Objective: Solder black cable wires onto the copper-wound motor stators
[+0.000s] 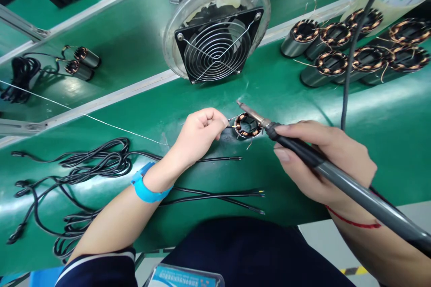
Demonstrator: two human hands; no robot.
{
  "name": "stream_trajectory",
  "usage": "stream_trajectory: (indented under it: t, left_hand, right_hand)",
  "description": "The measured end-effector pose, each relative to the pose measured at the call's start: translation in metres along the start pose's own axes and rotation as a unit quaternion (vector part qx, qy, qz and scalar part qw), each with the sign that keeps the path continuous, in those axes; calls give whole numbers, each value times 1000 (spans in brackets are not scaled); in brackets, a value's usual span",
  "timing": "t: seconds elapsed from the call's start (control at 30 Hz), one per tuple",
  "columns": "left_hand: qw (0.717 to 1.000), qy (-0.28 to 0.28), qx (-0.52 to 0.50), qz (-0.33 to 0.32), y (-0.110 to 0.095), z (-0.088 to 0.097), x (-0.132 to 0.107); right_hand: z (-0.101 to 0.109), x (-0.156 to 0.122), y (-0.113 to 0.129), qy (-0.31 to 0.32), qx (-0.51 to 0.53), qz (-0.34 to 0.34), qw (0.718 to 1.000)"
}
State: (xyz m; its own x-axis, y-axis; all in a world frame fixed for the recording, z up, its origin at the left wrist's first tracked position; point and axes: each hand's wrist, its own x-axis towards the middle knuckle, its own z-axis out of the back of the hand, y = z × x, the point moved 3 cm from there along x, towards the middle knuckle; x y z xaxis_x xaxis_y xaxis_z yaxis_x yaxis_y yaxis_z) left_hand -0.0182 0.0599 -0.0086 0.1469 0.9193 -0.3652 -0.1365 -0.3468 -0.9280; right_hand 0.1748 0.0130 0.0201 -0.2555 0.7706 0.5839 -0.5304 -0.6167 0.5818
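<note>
My right hand (pixel 319 161) is closed around a grey soldering iron (pixel 336 175), its metal tip lying across the top of a small motor stator (pixel 247 125) with copper windings on the green belt. My left hand (pixel 200 132) is pinched shut just left of the stator, gripping a thin wire at its edge. A blue wrist strap (pixel 146 186) sits on my left wrist. A thin solder wire (pixel 101 121) runs from the far left toward my left hand.
A fume extractor fan (pixel 217 45) with a wire grille stands just behind the stator. Several finished stators (pixel 353 49) are grouped at the back right. Two more stators (pixel 82 63) lie at the back left. Black cables (pixel 87 166) lie coiled on the belt at the left.
</note>
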Motion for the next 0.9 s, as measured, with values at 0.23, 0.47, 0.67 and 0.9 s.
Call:
stream_trajectory:
  t: [0.23,0.47,0.67,0.9]
  left_hand:
    - [1000,1,-2,-19,-1,0,2]
    - [999,-6,19,-28,-1,0,1]
    - [998,-9,24,-58,0,1,1]
    - [995,-8,43,-85,-1,2,-2]
  right_hand:
    - [5,21,9,96,-11,-103,990]
    - [-17,25,-5,83,37,-105,990]
    - [-39,12,-17,86,52,-90,991]
    - [-41,10,-17,66,58,-97,991]
